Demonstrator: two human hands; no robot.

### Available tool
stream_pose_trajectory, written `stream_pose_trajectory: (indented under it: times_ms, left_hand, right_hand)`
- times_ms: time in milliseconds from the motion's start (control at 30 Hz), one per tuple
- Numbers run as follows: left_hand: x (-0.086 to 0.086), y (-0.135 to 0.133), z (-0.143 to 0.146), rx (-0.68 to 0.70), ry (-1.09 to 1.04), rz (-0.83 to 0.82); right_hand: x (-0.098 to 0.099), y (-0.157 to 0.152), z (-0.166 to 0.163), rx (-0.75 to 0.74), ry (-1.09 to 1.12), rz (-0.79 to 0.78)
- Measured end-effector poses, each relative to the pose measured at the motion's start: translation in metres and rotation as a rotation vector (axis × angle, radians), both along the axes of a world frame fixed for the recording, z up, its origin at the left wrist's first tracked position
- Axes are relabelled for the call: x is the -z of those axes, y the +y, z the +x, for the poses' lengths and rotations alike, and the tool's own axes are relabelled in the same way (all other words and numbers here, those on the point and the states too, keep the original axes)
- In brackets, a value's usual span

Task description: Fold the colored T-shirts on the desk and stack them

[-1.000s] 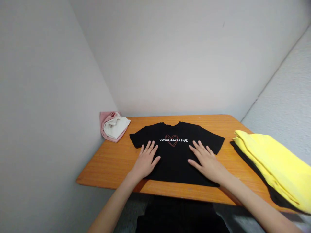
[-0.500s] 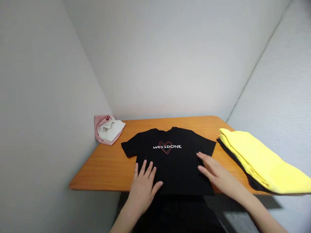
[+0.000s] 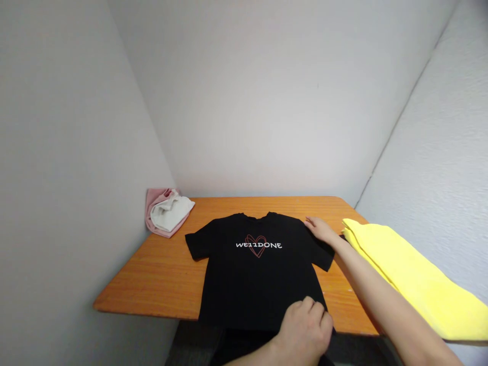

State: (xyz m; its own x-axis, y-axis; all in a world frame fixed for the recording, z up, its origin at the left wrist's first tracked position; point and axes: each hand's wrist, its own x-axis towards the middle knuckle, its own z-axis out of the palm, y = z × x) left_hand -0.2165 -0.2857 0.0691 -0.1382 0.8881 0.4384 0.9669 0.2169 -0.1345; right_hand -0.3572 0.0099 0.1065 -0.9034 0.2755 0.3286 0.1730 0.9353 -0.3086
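A black T-shirt (image 3: 263, 284) lies spread front up, with white lettering and a red heart outline on its chest. Its collar points away from me and its lower edge reaches the table's near edge. My left hand (image 3: 307, 328) is closed over the hem at the shirt's near right corner, and its fingertips are hidden beneath. At the right shoulder, by the top of the sleeve, my right hand (image 3: 321, 232) has its fingers pressed together on the cloth. Its thumb is hidden.
The shirt rests on a wooden table (image 3: 160, 284) set against walls. Folded yellow cloth (image 3: 412, 274) lies along the right side, with something dark under its far end. Bundled pink cloth (image 3: 152, 201) and white cloth (image 3: 171, 213) sit at the far left corner.
My left hand has crossed from the shirt's left side to its near right corner and closed there. My right hand has moved up from the shirt's side to the shoulder.
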Motion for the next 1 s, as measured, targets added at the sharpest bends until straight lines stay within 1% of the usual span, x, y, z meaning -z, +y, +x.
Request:
stream_pose_trajectory:
  times_ms: [100,200,300,400,467,533,600,667,700,767,800,867,933,1000]
  left_hand:
    - [-0.003,-0.005,-0.001,-0.037,-0.065,0.041]
    - [-0.008,-0.010,0.001,-0.076,-0.194,0.057]
    - [-0.022,-0.019,-0.001,-0.103,-0.434,0.134]
    - [-0.046,-0.038,-0.007,-0.156,-0.698,0.291]
    - [-0.062,-0.057,-0.012,-0.188,-0.840,0.396]
    - [-0.075,-0.079,-0.016,-0.223,-0.960,0.505]
    - [-0.081,-0.102,-0.017,-0.279,-1.074,0.622]
    - [-0.081,-0.127,-0.017,-0.358,-1.168,0.727]
    - [-0.078,-0.139,-0.016,-0.407,-1.198,0.770]
    - [-0.070,-0.164,-0.013,-0.523,-1.215,0.815]
    - [-0.064,-0.175,-0.011,-0.590,-1.205,0.808]
    - [-0.051,-0.195,-0.008,-0.735,-1.142,0.727]
    - [-0.038,-0.209,-0.006,-0.877,-1.025,0.600]
    - [-0.029,-0.218,-0.005,-0.999,-0.905,0.505]
  right_hand:
    - [0.003,-0.004,-0.014,-0.005,-0.038,0.022]
    - [-0.003,-0.006,-0.022,0.006,-0.077,0.014]
    - [-0.023,-0.008,-0.027,-0.002,-0.131,-0.022]
    - [-0.057,-0.021,-0.037,-0.011,-0.166,-0.059]
    - [-0.086,-0.040,-0.049,-0.035,-0.164,-0.077]
    - [-0.115,-0.070,-0.068,-0.079,-0.152,-0.086]
    - [-0.139,-0.111,-0.093,-0.148,-0.142,-0.082]
    - [-0.153,-0.160,-0.120,-0.224,-0.134,-0.061]
    - [-0.155,-0.186,-0.133,-0.263,-0.131,-0.046]
    - [-0.149,-0.238,-0.154,-0.338,-0.140,-0.017]
    - [-0.141,-0.263,-0.161,-0.372,-0.155,-0.005]
    - [-0.121,-0.305,-0.169,-0.435,-0.202,0.012]
    - [-0.101,-0.334,-0.170,-0.482,-0.254,0.024]
    - [-0.087,-0.347,-0.169,-0.508,-0.285,0.031]
